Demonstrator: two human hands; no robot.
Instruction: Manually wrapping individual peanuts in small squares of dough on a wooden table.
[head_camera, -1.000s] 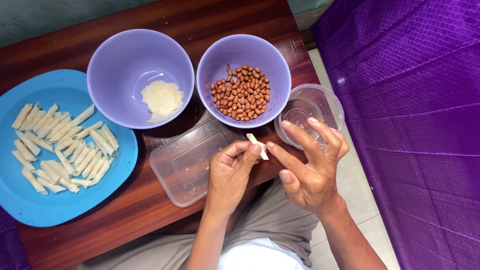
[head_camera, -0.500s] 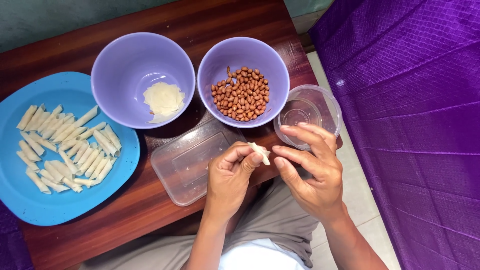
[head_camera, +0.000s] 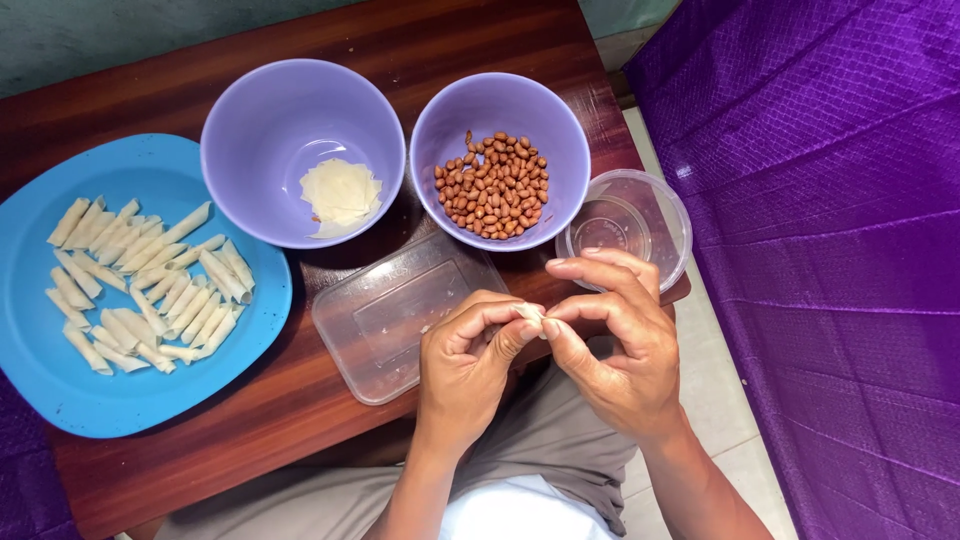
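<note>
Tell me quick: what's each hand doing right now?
Left hand: closed, fingertips pinching the small pale rolled pastry wrapper.
Right hand: closed, thumb and forefinger pinching the same wrapper's other end.

Your left hand (head_camera: 465, 365) and right hand (head_camera: 615, 340) are bare, with no rings, watch or gloves, and both forearms are uncovered down to the bottom edge of the frame. At the bottom centre you wear grey-beige trousers (head_camera: 545, 440) with soft folds, and a white shirt (head_camera: 510, 515) shows below them.
</note>
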